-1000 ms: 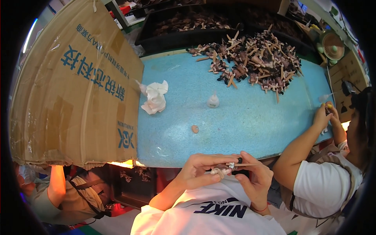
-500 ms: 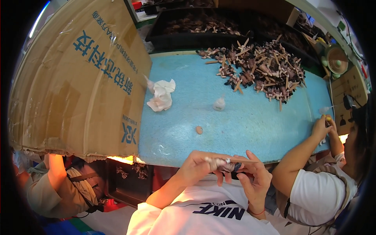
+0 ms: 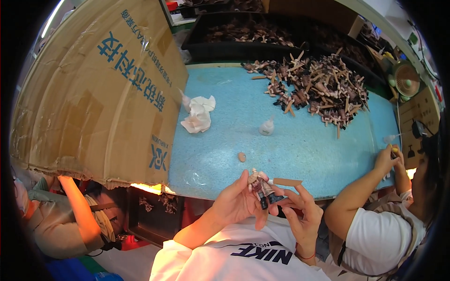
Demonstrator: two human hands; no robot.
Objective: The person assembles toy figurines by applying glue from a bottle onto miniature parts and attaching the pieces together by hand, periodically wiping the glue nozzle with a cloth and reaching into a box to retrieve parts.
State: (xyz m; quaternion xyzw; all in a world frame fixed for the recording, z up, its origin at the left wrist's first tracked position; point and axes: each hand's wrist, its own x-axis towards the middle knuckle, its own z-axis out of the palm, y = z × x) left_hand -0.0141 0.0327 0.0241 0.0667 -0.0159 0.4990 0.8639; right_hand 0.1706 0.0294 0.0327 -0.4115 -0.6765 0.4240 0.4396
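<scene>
A small painted figurine with a brown body, dark boots and a long flat tan blade (image 3: 288, 181) is in my left hand (image 3: 234, 201). My left thumb and fingers close around the figurine (image 3: 261, 187), its head toward the table. My right hand (image 3: 302, 210) is beside its boots and blade, fingers spread and thumb apart. Some right fingertips come up to the boots; whether they press on them I cannot tell. On the blue table beyond lie a small round tan piece (image 3: 242, 157) and a small white squeeze bottle (image 3: 267, 127), standing upright.
A big cardboard box (image 3: 93, 103) walls off the left side. Crumpled white tissue (image 3: 198, 114) lies beside it. Many similar figurines (image 3: 323, 89) are heaped at the far right, with black trays (image 3: 243, 49) behind. A co-worker (image 3: 375, 225) sits close on the right, another person (image 3: 70, 225) at left.
The figurine has turned in my left hand from lying sideways to showing its body, head toward the table. My right fingers have shifted slightly around its lower end. The view has moved slightly.
</scene>
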